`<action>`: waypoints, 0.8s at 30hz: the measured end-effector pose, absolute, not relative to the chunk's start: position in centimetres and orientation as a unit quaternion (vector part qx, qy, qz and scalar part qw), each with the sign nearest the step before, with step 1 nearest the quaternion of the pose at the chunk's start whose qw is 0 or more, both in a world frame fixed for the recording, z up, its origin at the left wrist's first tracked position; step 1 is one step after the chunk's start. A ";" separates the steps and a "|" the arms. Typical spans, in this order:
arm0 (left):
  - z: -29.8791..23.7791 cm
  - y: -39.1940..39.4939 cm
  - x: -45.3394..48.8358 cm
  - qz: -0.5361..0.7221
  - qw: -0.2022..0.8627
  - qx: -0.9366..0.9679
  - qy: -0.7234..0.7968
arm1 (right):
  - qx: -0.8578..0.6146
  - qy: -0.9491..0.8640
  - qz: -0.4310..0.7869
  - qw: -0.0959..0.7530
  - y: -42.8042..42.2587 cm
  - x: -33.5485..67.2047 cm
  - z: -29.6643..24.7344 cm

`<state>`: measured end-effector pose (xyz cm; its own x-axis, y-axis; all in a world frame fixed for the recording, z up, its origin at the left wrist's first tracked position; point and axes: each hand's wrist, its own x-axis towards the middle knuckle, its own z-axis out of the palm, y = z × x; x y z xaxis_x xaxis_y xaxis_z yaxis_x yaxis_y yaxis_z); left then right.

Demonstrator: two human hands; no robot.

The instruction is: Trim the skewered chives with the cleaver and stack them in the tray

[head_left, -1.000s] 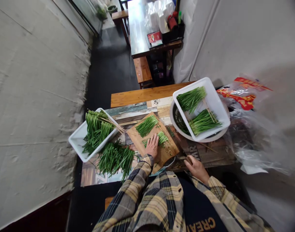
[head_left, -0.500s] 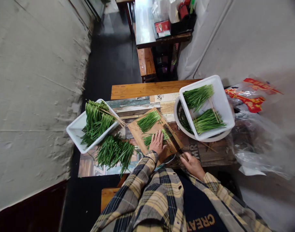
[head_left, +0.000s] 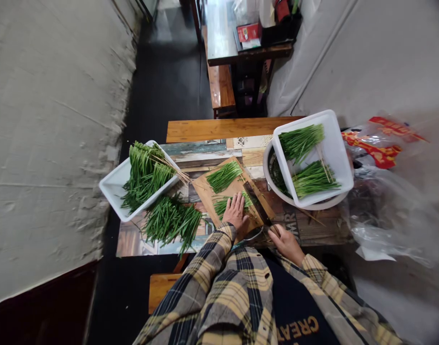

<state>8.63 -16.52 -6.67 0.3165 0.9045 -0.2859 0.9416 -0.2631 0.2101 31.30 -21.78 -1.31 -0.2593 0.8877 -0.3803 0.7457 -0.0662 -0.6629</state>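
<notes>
My left hand [head_left: 235, 211] lies flat over a bunch of garlic chives [head_left: 220, 207] on the wooden cutting board [head_left: 201, 186], fingers stretched out. My right hand [head_left: 285, 243] grips the handle of a kitchen knife [head_left: 257, 203], whose dark blade lies along the right side of the board, beside the cut ends. A second chive bunch [head_left: 224, 176] rests farther up the board, with a thin stick poking from its right end. Part of the near bunch is hidden under my left hand.
At left, a white tub [head_left: 113, 194] holds skewered chives; loose chives [head_left: 172, 221] lie in front of it. At right, another white tub [head_left: 340, 158] with chive bunches sits on a round metal basin [head_left: 269, 177]. Plastic bags [head_left: 388, 206] are beyond it. A bench [head_left: 223, 128] stands behind the table.
The whole view has shifted slightly as my head moved. My left hand stays on the chives, and the knife remains at the board's right side with little visible movement.
</notes>
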 end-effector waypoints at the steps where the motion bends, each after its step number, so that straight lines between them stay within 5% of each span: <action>1: -6.7 -16.5 8.6 -0.053 0.173 0.793 0.582 | -0.602 -0.677 0.414 0.087 -21.8 31.3 -1.2; 24: -6.4 -16.6 8.6 -0.044 0.184 0.794 0.578 | -0.595 -0.713 0.371 -0.021 -21.7 30.4 -0.9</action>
